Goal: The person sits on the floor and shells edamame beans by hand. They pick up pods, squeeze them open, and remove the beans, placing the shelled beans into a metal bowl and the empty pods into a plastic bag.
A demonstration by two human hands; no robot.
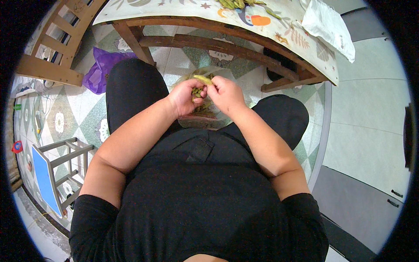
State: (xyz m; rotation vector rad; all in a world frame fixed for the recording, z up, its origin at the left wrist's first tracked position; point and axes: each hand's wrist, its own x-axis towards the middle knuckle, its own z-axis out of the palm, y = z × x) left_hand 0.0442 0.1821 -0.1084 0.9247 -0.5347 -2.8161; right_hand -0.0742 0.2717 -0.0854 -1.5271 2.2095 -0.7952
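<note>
In front of my lap, my left hand (187,96) is curled with its palm turned inward, holding several small green beans (197,92). A yellow-green bean pod (202,79) lies across the fingertips of both hands. My right hand (225,93) is closed, with thumb and forefinger pinching the pod's right end. Beneath the hands, between my knees, a clear plastic bag (217,72) stands open with greenish pods or shells inside. My hands partly hide the bag and its contents.
Ahead is a wooden table with a patterned cover (183,9); more green pods (233,4) and a white plastic bag (328,27) lie on it. A purple bag (100,72) sits by the table leg. A blue-topped stool (46,179) is at left, pale cabinets (366,105) at right.
</note>
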